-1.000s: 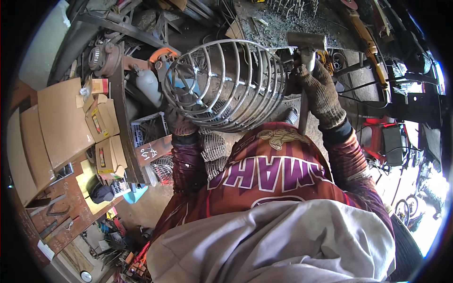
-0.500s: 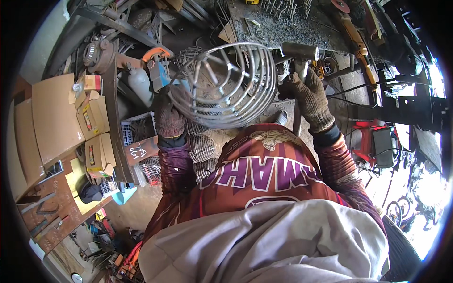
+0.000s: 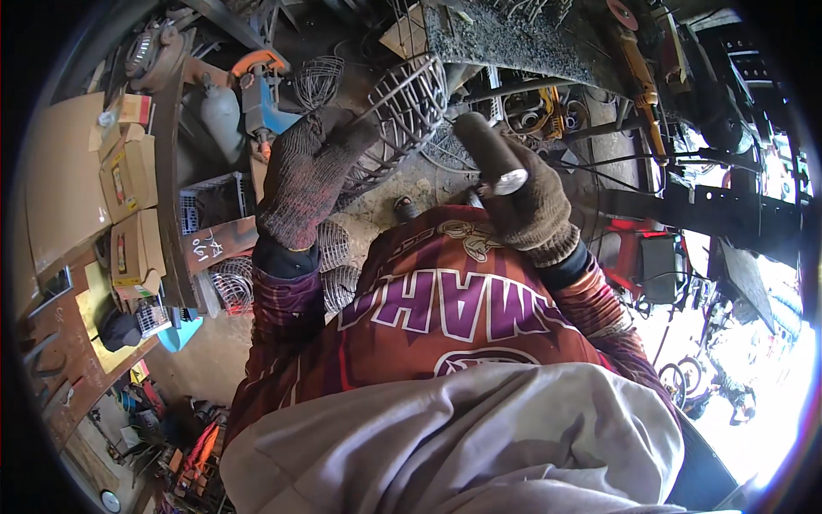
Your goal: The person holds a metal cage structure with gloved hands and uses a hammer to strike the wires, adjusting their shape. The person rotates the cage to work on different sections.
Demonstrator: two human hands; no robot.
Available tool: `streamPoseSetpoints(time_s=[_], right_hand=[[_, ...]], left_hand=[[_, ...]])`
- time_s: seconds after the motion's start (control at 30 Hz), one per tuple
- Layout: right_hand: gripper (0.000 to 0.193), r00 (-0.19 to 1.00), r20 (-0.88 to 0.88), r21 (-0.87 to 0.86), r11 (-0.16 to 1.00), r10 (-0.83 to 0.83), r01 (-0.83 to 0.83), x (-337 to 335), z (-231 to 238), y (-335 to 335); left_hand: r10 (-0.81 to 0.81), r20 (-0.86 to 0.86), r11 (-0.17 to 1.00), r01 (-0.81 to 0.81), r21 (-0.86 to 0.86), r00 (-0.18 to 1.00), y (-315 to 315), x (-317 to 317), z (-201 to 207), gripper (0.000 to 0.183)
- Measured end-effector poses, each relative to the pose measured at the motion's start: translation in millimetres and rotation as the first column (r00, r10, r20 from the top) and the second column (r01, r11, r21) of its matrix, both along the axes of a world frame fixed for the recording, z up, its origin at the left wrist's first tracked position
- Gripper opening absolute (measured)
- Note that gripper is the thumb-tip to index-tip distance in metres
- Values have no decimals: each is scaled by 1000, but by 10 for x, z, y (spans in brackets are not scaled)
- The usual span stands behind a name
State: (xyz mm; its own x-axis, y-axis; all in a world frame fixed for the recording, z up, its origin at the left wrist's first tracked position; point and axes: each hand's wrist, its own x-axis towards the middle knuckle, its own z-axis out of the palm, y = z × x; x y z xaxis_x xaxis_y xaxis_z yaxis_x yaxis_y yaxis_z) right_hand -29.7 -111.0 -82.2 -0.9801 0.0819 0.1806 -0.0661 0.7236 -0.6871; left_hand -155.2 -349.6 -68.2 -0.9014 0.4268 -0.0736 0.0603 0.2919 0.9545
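My left hand [image 3: 304, 176], in a dark knitted glove, is closed on the near-left side of a round metal wire basket [image 3: 409, 107]. The basket is tipped on edge, its curved bars showing at the far side; my glove hides part of its rim. My right hand [image 3: 533, 206], in a brown knitted glove, grips a hammer [image 3: 490, 154]. The hammer's thick cylindrical head has a shiny worn face turned toward me. It hangs to the right of the basket, apart from it, and most of the handle is hidden by the glove.
Ahead stands a workbench [image 3: 514, 47] littered with dark grit. More wire baskets [image 3: 336, 244] are stacked on the floor left of my body. A grey gas bottle [image 3: 221, 120], a blue-and-orange tool [image 3: 264, 98] and cardboard boxes [image 3: 64, 184] line the left. At right hangs an orange grinder [image 3: 642, 81].
The basket has turned from facing me broadly to standing on edge, and moved slightly left and away. My right hand has lowered inward, with the hammer head swung toward me.
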Motion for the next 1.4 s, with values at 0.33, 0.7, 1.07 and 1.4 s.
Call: streamPoseSetpoints(time_s=[0.33,0.7,1.07,1.4], right_hand=[[68,973,158,-25,986,168,-166,-134,-105,-70],[58,976,55,134,967,210,-216,-275,-32,-187],[61,969,-83,291,935,234,-201,-324,252,-207],[52,979,150,189,968,135,-163,-489,264,-101]], left_hand=[[0,24,994,-3,113,1000,-113,22,-146,24],[11,70,999,-13,30,998,-94,-39,-60,20],[-29,-352,994,-10,-109,935,66,-189,-242,23],[-35,-270,967,-36,-253,962,51,-281,-94,25]])
